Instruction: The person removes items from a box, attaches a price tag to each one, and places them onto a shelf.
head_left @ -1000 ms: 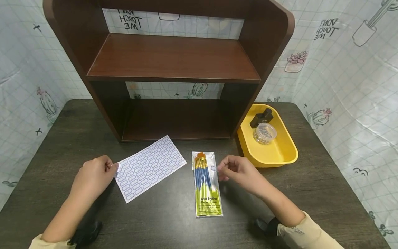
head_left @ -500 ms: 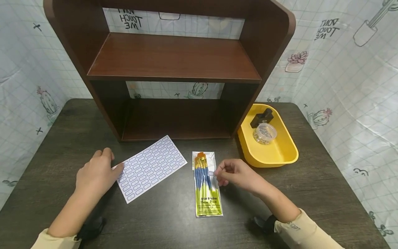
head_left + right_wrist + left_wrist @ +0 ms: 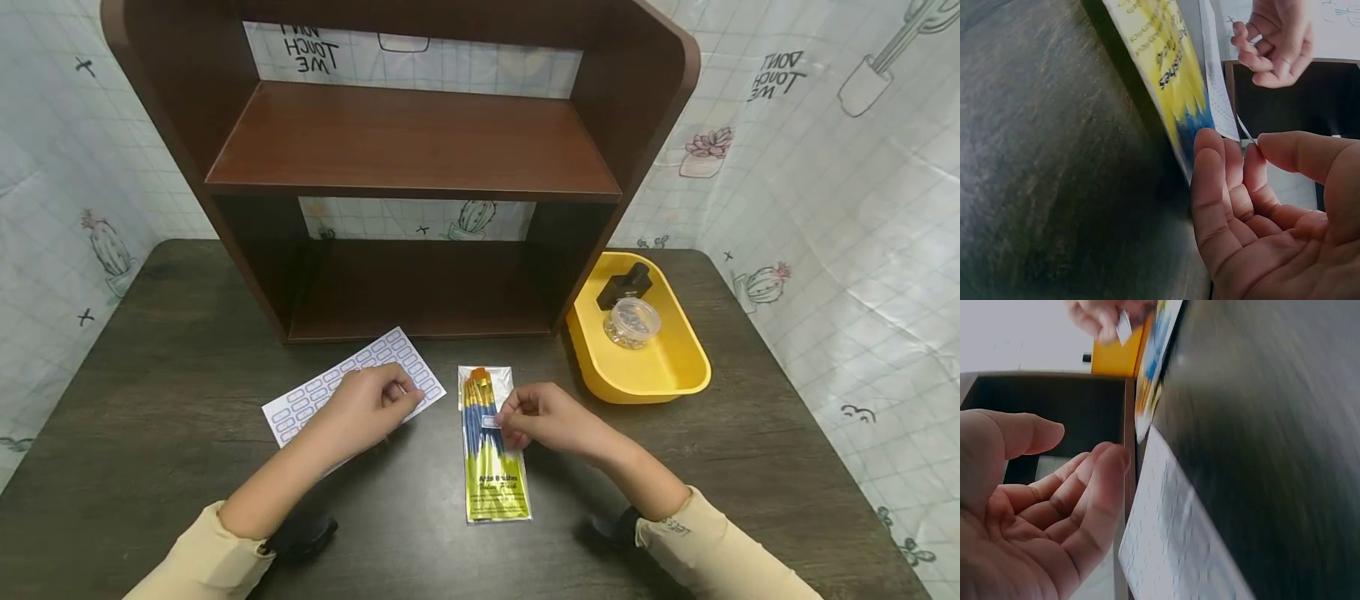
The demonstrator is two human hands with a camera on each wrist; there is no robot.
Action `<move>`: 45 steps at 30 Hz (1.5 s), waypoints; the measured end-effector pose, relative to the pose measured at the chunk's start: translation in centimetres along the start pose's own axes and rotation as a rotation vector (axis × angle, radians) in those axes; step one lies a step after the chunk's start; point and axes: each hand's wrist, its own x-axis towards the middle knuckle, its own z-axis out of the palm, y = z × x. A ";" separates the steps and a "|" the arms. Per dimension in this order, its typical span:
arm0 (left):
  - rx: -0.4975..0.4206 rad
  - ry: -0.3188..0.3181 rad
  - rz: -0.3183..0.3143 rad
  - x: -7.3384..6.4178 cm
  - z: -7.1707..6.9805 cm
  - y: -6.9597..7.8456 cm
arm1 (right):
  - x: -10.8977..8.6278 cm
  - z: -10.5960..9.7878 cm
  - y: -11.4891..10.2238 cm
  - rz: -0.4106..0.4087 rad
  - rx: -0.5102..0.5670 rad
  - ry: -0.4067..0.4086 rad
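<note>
My right hand (image 3: pixel 551 421) pinches a small white label sticker (image 3: pixel 490 422) with a dark border between thumb and finger. The sticker overlaps the clear pack of artist brushes (image 3: pixel 498 492) in the head view; its edge stands out from the fingertips in the right wrist view (image 3: pixel 1246 129). Blue handles and a yellow-green printed lower part show through the pack, which lies flat on the table. My left hand (image 3: pixel 367 410) is over the sheet of label stickers (image 3: pixel 303 406), hiding part of it. Its fingers are loosely bent and hold nothing, with thumb and fingertips apart in the left wrist view (image 3: pixel 1054 512).
A dark brown two-level shelf (image 3: pixel 420 142) stands at the back of the table. To its right, a yellow tray (image 3: pixel 675 379) holds a small black bottle (image 3: pixel 626 286) and a round clear tub (image 3: pixel 632 323) of small pieces. Patterned sheeting (image 3: pixel 810 200) surrounds the table.
My left hand has let go of the label sheet's left corner and moved right, over the sheet. The right hand has shifted slightly left with the sticker, bringing it over the brush pack.
</note>
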 end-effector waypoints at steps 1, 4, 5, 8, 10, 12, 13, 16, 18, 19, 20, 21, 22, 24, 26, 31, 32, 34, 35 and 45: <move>-0.039 -0.028 -0.013 0.2 0.3 0.3 | 0.1 0.1 0.1 0.000 0.005 -0.001; -0.164 -0.110 -0.050 0.8 1.3 0.9 | 0.2 0.1 0.3 0.006 0.016 0.004; -0.203 -0.130 -0.066 0.9 1.6 1.0 | 0.2 0.2 0.4 0.009 0.021 0.007; -0.293 -0.161 -0.116 1.4 2.8 1.1 | 0.3 0.2 0.5 0.017 0.033 0.013; -0.325 -0.159 -0.138 1.6 3.5 1.1 | 0.4 0.3 0.6 0.020 0.039 0.015; -0.335 -0.161 -0.158 1.7 4.2 1.2 | 0.5 0.3 0.6 0.017 0.043 0.010; -0.340 -0.165 -0.165 1.8 4.6 1.1 | 0.5 0.4 0.7 0.013 0.047 0.006; -0.335 -0.178 -0.182 1.8 5.2 1.3 | 0.6 0.5 0.8 0.004 0.052 -0.003; -0.344 -0.196 -0.198 1.9 5.5 1.4 | 0.6 0.5 0.9 0.001 0.052 -0.006; -0.343 -0.202 -0.204 1.9 5.5 1.5 | 0.6 0.5 0.9 -0.001 0.050 -0.007; -0.346 -0.207 -0.210 2.0 5.6 1.5 | 0.6 0.5 0.9 0.002 0.046 -0.005; -0.348 -0.214 -0.217 2.0 5.6 1.5 | 0.6 0.5 0.9 0.005 0.042 -0.003; -0.354 -0.224 -0.230 2.1 5.6 1.5 | 0.6 0.5 0.9 0.008 0.041 -0.003; -0.366 -0.239 -0.253 2.3 5.6 1.4 | 0.6 0.4 0.8 0.007 0.036 -0.004; -0.382 -0.251 -0.277 2.5 5.6 1.3 | 0.6 0.4 0.7 0.012 0.031 -0.003; -0.388 -0.278 -0.294 2.8 5.6 1.2 | 0.7 0.4 0.6 0.006 0.026 -0.006; -0.384 -0.281 -0.291 2.9 5.6 1.2 | 0.8 0.4 0.6 0.005 0.026 -0.006; -0.375 -0.281 -0.280 2.9 5.6 1.2 | 0.9 0.5 0.5 -0.001 0.021 -0.005; -0.372 -0.281 -0.277 2.9 5.6 1.2 | 0.9 0.5 0.5 -0.005 0.013 -0.002; -0.322 -0.272 -0.253 2.7 5.7 1.2 | 1.1 0.9 0.6 -0.029 -0.091 0.055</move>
